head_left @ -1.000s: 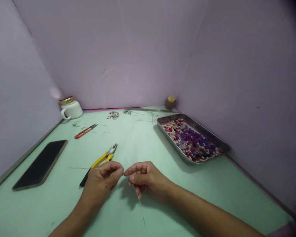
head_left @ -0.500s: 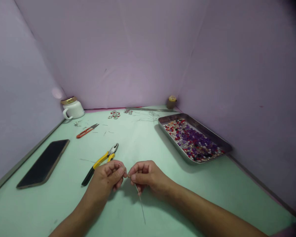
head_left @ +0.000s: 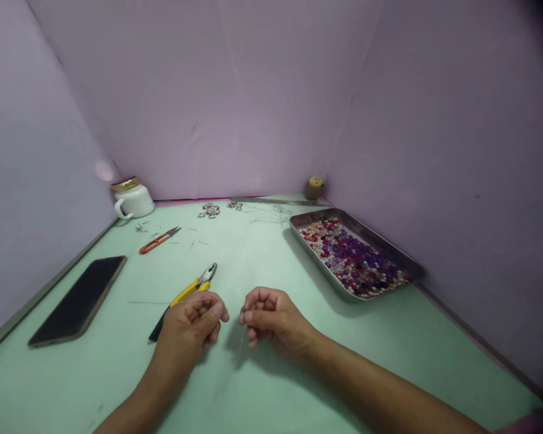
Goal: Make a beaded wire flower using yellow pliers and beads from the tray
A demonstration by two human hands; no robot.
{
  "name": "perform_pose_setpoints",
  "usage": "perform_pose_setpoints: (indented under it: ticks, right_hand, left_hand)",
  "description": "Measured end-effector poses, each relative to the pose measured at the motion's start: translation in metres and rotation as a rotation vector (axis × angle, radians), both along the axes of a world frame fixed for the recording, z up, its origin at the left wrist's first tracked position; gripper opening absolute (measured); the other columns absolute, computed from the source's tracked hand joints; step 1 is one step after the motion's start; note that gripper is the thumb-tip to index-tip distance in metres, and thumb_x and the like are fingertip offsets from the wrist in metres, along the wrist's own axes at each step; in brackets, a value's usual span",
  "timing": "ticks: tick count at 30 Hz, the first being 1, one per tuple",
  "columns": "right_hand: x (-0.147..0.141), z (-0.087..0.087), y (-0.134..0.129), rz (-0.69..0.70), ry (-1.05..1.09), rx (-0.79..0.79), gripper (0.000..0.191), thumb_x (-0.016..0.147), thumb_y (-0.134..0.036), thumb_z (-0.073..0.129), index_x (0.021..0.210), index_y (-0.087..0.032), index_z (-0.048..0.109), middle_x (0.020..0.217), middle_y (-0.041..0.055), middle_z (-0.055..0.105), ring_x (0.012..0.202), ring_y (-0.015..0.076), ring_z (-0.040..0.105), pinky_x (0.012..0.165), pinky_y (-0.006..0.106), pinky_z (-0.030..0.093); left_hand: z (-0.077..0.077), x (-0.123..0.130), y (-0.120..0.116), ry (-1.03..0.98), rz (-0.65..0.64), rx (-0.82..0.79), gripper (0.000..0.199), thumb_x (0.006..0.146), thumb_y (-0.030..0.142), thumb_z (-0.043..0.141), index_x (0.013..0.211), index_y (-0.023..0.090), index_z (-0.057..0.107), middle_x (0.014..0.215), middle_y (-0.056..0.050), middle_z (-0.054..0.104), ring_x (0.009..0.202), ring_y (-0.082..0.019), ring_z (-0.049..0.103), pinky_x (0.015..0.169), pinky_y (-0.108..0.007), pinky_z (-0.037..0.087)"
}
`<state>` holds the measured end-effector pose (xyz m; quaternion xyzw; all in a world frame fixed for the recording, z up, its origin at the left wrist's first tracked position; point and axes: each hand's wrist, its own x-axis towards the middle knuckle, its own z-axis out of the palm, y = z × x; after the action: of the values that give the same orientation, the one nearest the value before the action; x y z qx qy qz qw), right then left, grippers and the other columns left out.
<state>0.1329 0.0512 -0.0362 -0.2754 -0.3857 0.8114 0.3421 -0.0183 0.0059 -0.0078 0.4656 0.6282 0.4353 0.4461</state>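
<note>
My left hand [head_left: 200, 320] pinches a thin wire [head_left: 151, 302] that runs out leftward across the pliers. To its right, my right hand [head_left: 268, 314] is closed on a thin wire [head_left: 241, 342] hanging down from the fingertips, blurred at its lower end. A small gap separates the two hands. The pliers [head_left: 185, 292], with yellow and black handles, lie on the table just behind and left of my left hand, which partly hides them. Whether both wire ends belong to one piece, I cannot tell.
A metal tray [head_left: 317, 263] of mixed beads stands at the right. On the left lie a phone [head_left: 79, 299] and orange snips [head_left: 158, 241]. Farther back are a white mug [head_left: 138, 201], beaded wire pieces [head_left: 209, 211], long wires [head_left: 276, 201] and a small pot [head_left: 314, 188].
My hands have moved apart a little, the left one leftward and the right one slightly right and up. The hanging wire has swung left and the left wire end has straightened.
</note>
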Motion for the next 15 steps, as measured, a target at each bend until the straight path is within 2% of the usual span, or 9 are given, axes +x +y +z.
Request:
perform_pose_setpoints:
  ticks: [5,8,12,15]
  right_hand:
    - [0.0011,0.0019,0.0052,-0.302,0.023,-0.058,0.030,0.052,-0.023,0.076,0.069,-0.012,0.053,0.062,0.0011,0.062,0.048,0.0090,0.056,0.050,0.023,0.050]
    - [0.0009,0.0028,0.0050,-0.444,-0.006,-0.026,0.030,0.051,-0.024,0.077,0.066,-0.013,0.054,0.059,0.0001,0.061,0.051,0.0099,0.057,0.054,0.025,0.051]
    - [-0.0009,0.0040,0.0003,-0.451,-0.011,0.006,0.028,0.052,-0.026,0.077,0.063,-0.013,0.055,0.061,0.0009,0.062,0.054,0.0119,0.059,0.058,0.028,0.052]
    - [-0.0014,0.0042,-0.0028,-0.408,-0.009,0.004,0.027,0.051,-0.025,0.077,0.061,-0.012,0.056,0.061,0.0015,0.063,0.053,0.0122,0.059,0.058,0.029,0.052]
  left_hand:
    - [-0.0031,-0.0007,-0.0006,-0.245,0.005,-0.015,0.019,0.070,0.032,0.057,0.064,0.015,0.055,0.052,0.003,0.054,0.040,-0.006,0.039,0.039,-0.018,0.027]
    - [-0.0043,-0.0008,0.0003,-0.197,0.028,0.007,0.019,0.071,0.033,0.056,0.066,0.015,0.056,0.056,0.001,0.058,0.040,-0.006,0.040,0.039,-0.018,0.029]
    - [-0.0026,0.0020,-0.0001,-0.006,0.028,0.038,0.019,0.073,0.033,0.053,0.064,0.016,0.056,0.042,0.004,0.052,0.037,-0.007,0.039,0.039,-0.019,0.032]
    - [0.0013,0.0051,-0.0009,0.061,0.109,0.083,0.015,0.068,0.030,0.057,0.060,0.017,0.054,0.044,0.004,0.053,0.037,-0.008,0.043,0.038,-0.020,0.034]
